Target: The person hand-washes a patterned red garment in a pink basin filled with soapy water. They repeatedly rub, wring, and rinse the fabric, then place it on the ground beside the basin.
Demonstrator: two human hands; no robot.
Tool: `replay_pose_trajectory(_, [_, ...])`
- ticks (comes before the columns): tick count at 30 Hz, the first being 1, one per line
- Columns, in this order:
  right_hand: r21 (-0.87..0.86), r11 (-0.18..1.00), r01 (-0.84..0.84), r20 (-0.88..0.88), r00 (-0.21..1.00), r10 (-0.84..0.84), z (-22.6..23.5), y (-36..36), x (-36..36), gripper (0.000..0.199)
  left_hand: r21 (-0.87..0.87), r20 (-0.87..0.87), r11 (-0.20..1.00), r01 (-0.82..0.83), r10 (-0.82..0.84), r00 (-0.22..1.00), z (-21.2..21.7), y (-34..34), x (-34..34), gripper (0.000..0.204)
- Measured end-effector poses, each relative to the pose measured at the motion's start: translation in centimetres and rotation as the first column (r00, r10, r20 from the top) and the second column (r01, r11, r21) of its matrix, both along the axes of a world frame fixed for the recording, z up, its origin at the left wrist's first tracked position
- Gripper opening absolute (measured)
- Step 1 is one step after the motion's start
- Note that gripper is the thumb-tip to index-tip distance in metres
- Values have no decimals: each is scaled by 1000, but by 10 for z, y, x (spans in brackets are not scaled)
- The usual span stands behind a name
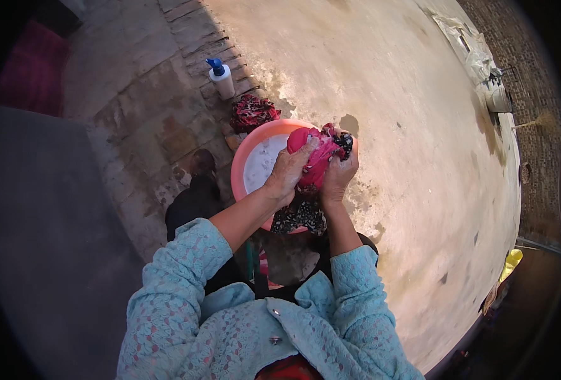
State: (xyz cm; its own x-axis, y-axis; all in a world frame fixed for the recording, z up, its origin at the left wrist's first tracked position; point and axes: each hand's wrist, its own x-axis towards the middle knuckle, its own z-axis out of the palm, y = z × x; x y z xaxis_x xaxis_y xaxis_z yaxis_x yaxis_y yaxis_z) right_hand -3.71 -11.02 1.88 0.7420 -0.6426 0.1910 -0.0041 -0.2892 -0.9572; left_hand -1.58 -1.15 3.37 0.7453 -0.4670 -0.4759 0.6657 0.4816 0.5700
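Note:
A bunched wet-looking cloth (318, 158), bright pink with black-and-white patterned parts, is gripped between my two hands above a basin. My left hand (288, 170) closes on its left side. My right hand (340, 172) is wrapped round its right side, near a black patterned end. A dark patterned fold (298, 218) hangs down below my hands over the basin's near rim. The round pink-orange basin (239, 166) holds whitish, sudsy water (260, 161). Parts of the fingers are hidden by the cloth.
Beyond the basin lies a crumpled red-and-black cloth (254, 113). A white pump bottle with a blue top (222, 79) stands behind it on brick paving (160, 95). Pale concrete (432, 177) spreads to the right, with a bucket (499, 99) and a broom (540, 121) by the brick wall.

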Motion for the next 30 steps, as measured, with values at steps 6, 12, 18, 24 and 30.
replay_pose_trajectory(6, [-430,804,-410,78,871,486,21,48,-35,30,-9,184,999,53,-51,982,-32,14,43,26])
replay_pose_trajectory(12, [-68,994,-85,101,991,91,21,6,-5,22,-116,83,989,88,-79,993,-4,8,11,28])
replay_pose_trajectory(18, [744,641,-189,179,981,81,19,-40,4,17,53,83,998,-42,38,996,3,24,33,31])
replay_pose_trajectory(24, [856,410,-316,353,936,-16,-1,-67,6,22,361,-31,915,178,-179,983,-14,19,24,48])
replay_pose_trajectory(30, [914,114,-390,391,920,22,11,-22,-1,37,-274,-198,954,122,-180,963,-3,8,21,54])
